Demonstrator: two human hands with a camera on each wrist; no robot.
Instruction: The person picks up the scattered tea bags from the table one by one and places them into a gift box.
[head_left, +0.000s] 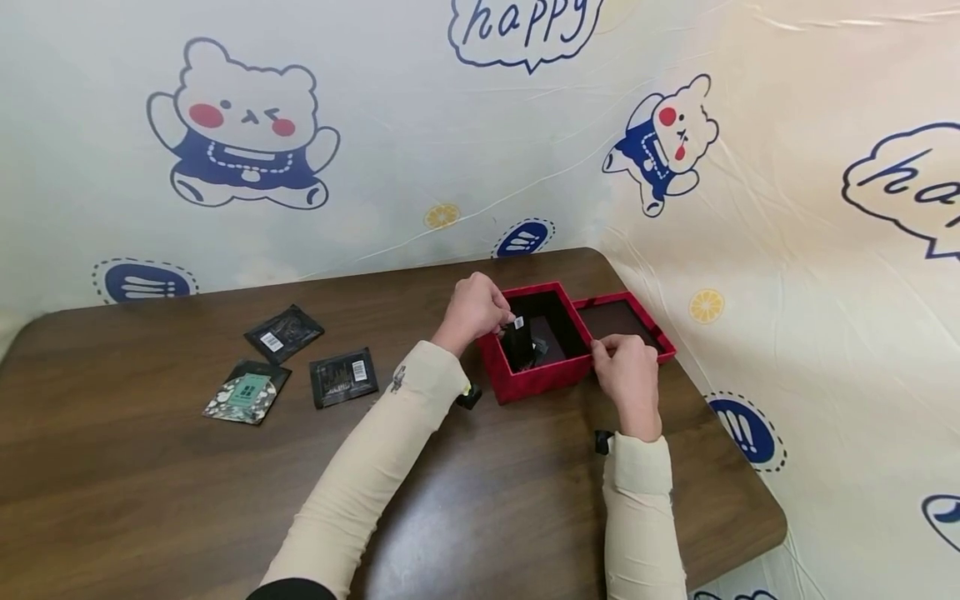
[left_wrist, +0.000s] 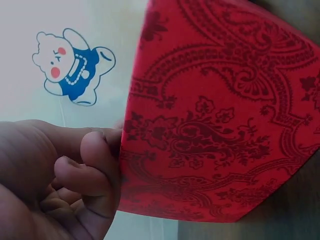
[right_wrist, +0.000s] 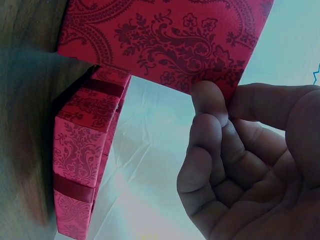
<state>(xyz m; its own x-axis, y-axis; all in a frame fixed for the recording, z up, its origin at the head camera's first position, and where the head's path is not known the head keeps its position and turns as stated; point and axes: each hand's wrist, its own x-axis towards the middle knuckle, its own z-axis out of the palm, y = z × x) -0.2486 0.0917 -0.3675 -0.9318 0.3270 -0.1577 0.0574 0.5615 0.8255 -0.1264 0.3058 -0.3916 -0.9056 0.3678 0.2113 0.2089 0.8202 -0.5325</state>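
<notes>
Your left hand (head_left: pixel 474 307) pinches a black packet (head_left: pixel 517 343) upright inside the red box (head_left: pixel 542 382), your right hand (head_left: pixel 630 371) grips that box's near right corner, the shallow red lid (head_left: pixel 609 320) lies just beside it, and three other packets (head_left: pixel 343 378) lie leftward on the table (head_left: pixel 150 483).

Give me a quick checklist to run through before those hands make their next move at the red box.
1. Red box open on top: ok.
2. Lid off: ok, it lies beside the box.
3. Right hand on the box: ok, pinching its near right corner.
4. Left hand gripping the black packet: ok.
5. Held packet touching the box floor: cannot tell.
6. Table free of loose packets: not ok; a green-labelled packet, a rear barcoded packet and a nearer barcoded packet lie there.
</notes>
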